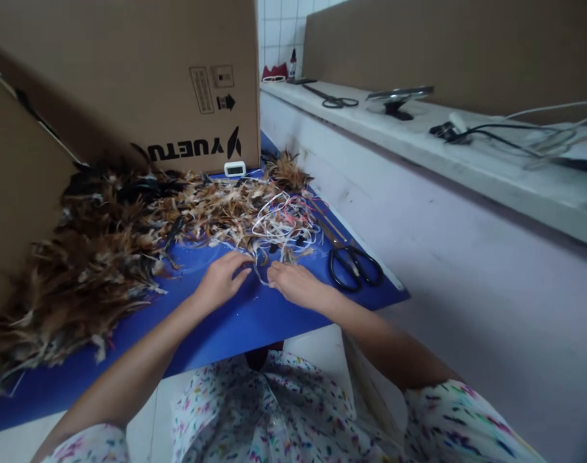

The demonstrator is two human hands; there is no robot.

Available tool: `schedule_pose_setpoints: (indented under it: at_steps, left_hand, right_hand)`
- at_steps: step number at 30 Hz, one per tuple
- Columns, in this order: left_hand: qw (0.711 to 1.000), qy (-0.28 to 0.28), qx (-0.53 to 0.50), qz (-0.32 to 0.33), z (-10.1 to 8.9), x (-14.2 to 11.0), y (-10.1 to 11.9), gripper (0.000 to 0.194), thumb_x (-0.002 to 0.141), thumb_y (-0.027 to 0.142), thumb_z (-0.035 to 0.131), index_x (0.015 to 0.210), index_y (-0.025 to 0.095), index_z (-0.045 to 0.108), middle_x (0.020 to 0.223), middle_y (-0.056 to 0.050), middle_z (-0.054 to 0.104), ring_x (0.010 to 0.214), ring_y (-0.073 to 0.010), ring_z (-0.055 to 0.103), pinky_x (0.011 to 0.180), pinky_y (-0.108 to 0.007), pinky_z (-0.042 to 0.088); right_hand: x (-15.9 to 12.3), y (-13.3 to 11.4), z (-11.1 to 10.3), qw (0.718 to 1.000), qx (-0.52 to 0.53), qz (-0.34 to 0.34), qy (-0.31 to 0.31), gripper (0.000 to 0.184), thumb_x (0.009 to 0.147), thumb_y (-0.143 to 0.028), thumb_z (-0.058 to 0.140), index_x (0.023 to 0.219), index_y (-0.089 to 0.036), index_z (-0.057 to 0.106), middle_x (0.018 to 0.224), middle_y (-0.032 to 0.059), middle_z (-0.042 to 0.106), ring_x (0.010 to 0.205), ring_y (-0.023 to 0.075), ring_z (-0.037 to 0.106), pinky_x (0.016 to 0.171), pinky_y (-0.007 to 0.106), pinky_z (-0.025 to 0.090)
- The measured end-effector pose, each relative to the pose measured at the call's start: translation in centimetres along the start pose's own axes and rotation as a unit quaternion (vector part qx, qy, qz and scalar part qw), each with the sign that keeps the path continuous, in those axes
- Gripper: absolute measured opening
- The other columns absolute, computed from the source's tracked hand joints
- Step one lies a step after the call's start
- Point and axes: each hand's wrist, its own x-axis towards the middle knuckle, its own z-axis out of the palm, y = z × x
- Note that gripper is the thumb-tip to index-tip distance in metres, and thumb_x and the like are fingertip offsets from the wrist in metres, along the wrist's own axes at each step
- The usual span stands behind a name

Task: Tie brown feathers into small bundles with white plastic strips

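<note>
A thin white string curves in a loop between my two hands, just above the blue tabletop. My left hand has its fingers bent and its thumb near the fingertips, at the string's upper end. My right hand is closed, pinching the string's lower end. Just beyond my hands lies a tangle of white and pink string, next to a spread of brown and white feathers. Black-handled scissors rest to the right of my right hand.
Brown feather bunches are heaped along the left. A large cardboard box stands behind, with a small white digital device at its foot. On the right, a ledge carries another pair of scissors, a phone on a stand and cables.
</note>
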Motion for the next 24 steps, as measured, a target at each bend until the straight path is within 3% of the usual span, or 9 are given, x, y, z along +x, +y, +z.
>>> schedule_pose_setpoints:
  at_steps: [5, 10, 13, 16, 18, 20, 22, 24]
  left_hand:
    - [0.998, 0.019, -0.040, -0.052, 1.6, -1.3, -1.1, 0.014, 0.092, 0.016, 0.062, 0.102, 0.017, 0.071, 0.093, -0.006, 0.076, 0.081, -0.0163, 0.072, 0.075, -0.028, 0.059]
    - [0.989, 0.053, -0.082, -0.112, 2.1, -2.2, -1.8, 0.014, 0.091, 0.018, 0.060, 0.097, 0.019, 0.073, 0.090, -0.006, 0.077, 0.080, -0.0169, 0.073, 0.075, -0.029, 0.058]
    - [0.970, 0.062, -0.151, -0.179, 2.2, -2.0, -1.9, 0.015, 0.091, 0.022, 0.060, 0.100, 0.018, 0.071, 0.089, -0.006, 0.076, 0.066, -0.0144, 0.071, 0.068, -0.028, 0.058]
    - [0.941, 0.089, -0.223, -0.240, 2.1, -1.8, -1.9, 0.025, 0.090, 0.030, 0.063, 0.113, 0.019, 0.066, 0.109, -0.009, 0.073, 0.059, -0.0112, 0.069, 0.060, -0.026, 0.057]
    - [0.926, 0.113, -0.258, -0.251, 2.0, -1.7, -1.9, 0.040, 0.087, 0.035, 0.068, 0.124, 0.021, 0.061, 0.132, -0.013, 0.066, 0.063, -0.0108, 0.070, 0.061, -0.026, 0.057]
    - [0.912, 0.122, -0.301, -0.250, 1.9, -1.7, -1.9, 0.055, 0.084, 0.039, 0.073, 0.134, 0.023, 0.054, 0.137, -0.015, 0.064, 0.063, -0.0115, 0.070, 0.062, -0.027, 0.057]
    - [0.892, 0.114, -0.358, -0.250, 1.9, -1.6, -1.8, 0.064, 0.081, 0.043, 0.076, 0.137, 0.023, 0.051, 0.118, -0.012, 0.072, 0.060, -0.0131, 0.068, 0.060, -0.028, 0.057]
    - [0.874, 0.102, -0.404, -0.250, 1.9, -1.4, -1.8, 0.056, 0.081, 0.047, 0.076, 0.126, 0.021, 0.056, 0.087, -0.005, 0.074, 0.055, -0.0141, 0.066, 0.057, -0.027, 0.055]
  right_hand:
    - [1.1, 0.2, 0.7, 0.999, 0.000, 0.010, 0.030, 0.025, 0.102, -0.015, 0.042, 0.114, -0.011, 0.063, 0.117, 0.0142, 0.070, 0.102, 0.0265, 0.070, 0.079, 0.033, 0.044]
    - [2.2, 0.8, -0.6, 0.990, 0.107, 0.006, 0.097, 0.014, 0.099, -0.013, 0.046, 0.098, -0.015, 0.060, 0.104, 0.0100, 0.070, 0.089, 0.0189, 0.065, 0.077, 0.029, 0.041]
    - [2.8, 1.5, -1.8, 0.960, 0.200, 0.011, 0.196, 0.011, 0.096, -0.018, 0.049, 0.089, -0.018, 0.057, 0.084, 0.0030, 0.066, 0.077, 0.0141, 0.058, 0.072, 0.026, 0.039]
    - [3.3, 1.3, -3.2, 0.919, 0.307, -0.001, 0.247, 0.007, 0.092, -0.021, 0.053, 0.085, -0.020, 0.055, 0.077, -0.0003, 0.067, 0.068, 0.0119, 0.058, 0.068, 0.024, 0.041]
    - [3.9, 0.4, -3.9, 0.900, 0.373, -0.019, 0.226, 0.005, 0.091, -0.022, 0.052, 0.086, -0.020, 0.053, 0.078, 0.0004, 0.070, 0.066, 0.0117, 0.062, 0.066, 0.023, 0.043]
    - [4.5, -1.0, -4.4, 0.904, 0.384, -0.040, 0.181, 0.005, 0.091, -0.021, 0.053, 0.086, -0.020, 0.054, 0.074, -0.0008, 0.070, 0.061, 0.0107, 0.062, 0.062, 0.022, 0.043]
    - [5.4, -2.3, -4.6, 0.924, 0.345, -0.064, 0.155, 0.007, 0.090, -0.019, 0.054, 0.083, -0.020, 0.056, 0.068, -0.0032, 0.067, 0.059, 0.0089, 0.059, 0.061, 0.020, 0.040]
    - [6.3, -3.2, -4.5, 0.932, 0.321, -0.087, 0.148, 0.009, 0.089, -0.015, 0.054, 0.081, -0.019, 0.057, 0.064, -0.0048, 0.063, 0.059, 0.0077, 0.058, 0.063, 0.020, 0.039]
